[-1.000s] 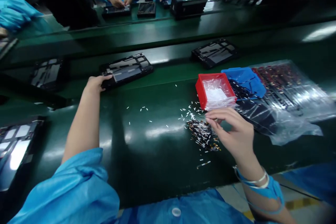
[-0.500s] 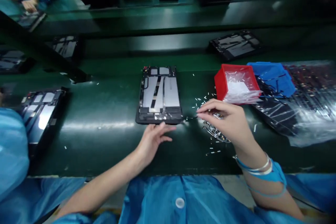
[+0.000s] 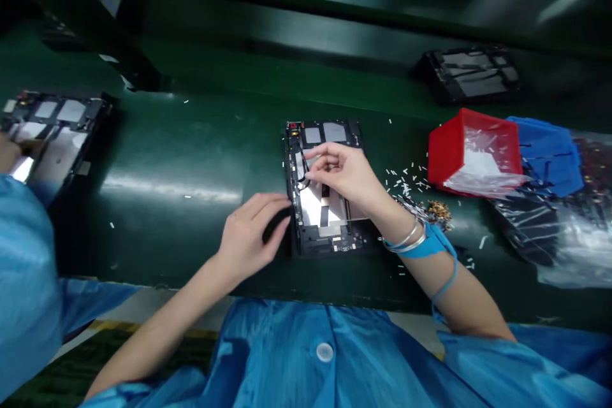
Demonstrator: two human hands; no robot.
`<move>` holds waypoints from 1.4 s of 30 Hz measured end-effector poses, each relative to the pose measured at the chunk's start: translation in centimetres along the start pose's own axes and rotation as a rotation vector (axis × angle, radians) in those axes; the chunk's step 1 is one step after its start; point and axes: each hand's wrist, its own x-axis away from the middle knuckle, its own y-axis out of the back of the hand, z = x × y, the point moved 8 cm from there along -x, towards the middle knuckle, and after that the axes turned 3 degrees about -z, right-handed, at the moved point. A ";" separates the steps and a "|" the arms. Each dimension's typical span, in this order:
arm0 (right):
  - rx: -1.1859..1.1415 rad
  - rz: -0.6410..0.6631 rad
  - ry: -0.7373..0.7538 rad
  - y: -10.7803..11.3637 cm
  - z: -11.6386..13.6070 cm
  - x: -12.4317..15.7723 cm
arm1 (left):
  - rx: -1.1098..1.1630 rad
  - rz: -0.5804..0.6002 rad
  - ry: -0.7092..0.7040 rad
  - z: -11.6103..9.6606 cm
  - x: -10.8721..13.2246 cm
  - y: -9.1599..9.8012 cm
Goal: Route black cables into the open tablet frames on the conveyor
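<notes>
An opened tablet (image 3: 313,204) lies face down on the green bench in front of me, its grey battery, dark tapes and small boards showing. My right hand (image 3: 337,169) is over its upper half, thumb and forefinger pinched on a thin black cable (image 3: 302,172) that curves near the tablet's left side. Part of the battery is hidden under this hand. My left hand (image 3: 253,233) is at the tablet's left edge, with the fingertips and thumb against the edge and a gap between them.
White scraps and a heap of small metallic parts (image 3: 437,211) lie right of the tablet. Beyond are a red bin (image 3: 447,146) with plastic bags, a blue bin (image 3: 549,169) and bagged parts. Another tablet (image 3: 62,146) is at left, beside a co-worker's hand (image 3: 8,153). A post (image 3: 105,32) rises behind.
My right hand has moved left from the heap of parts onto the tablet's upper half. My left hand has gone from the tablet's bottom edge to its left edge. The view has tilted down.
</notes>
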 end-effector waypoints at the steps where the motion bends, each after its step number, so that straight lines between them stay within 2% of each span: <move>1: 0.019 -0.030 0.000 -0.1 -0.2 -0.4 | -0.129 0.007 -0.034 0.7 -0.3 0.0; 4: 0.069 -0.109 0.006 0.0 -0.8 -0.7 | -0.343 0.100 -0.100 2.1 -0.5 -1.1; 8: 0.141 -0.171 0.007 0.3 -1.1 -0.3 | -0.442 0.137 -0.187 1.8 -0.3 -2.1; 17: 0.212 -0.100 0.001 0.0 -0.5 -0.8 | -0.379 0.111 -0.192 1.9 -0.3 -2.0; 20: 0.179 -0.099 0.010 0.2 -0.2 -0.7 | -0.178 0.083 -0.080 2.1 -0.5 -1.3; 24: 0.019 -0.146 0.035 0.8 0.6 0.2 | 0.141 -0.048 0.243 3.1 -0.9 0.2; 27: -0.039 -0.189 0.036 1.0 1.1 1.1 | 0.392 -0.053 0.490 4.0 -1.0 -0.3; 29: -0.056 -0.205 0.044 1.0 1.4 1.6 | 0.587 -0.038 0.594 4.1 -1.1 -1.1; 33: -0.069 -0.231 0.058 0.8 1.7 2.3 | 0.823 -0.051 0.649 3.9 -1.4 -1.8; 37: -0.023 -0.242 0.038 0.7 1.6 2.6 | 0.863 -0.071 0.632 3.6 -1.2 -1.7; 42: 0.038 -0.267 0.064 0.8 1.8 3.0 | 0.964 -0.041 0.631 3.3 -0.6 -2.2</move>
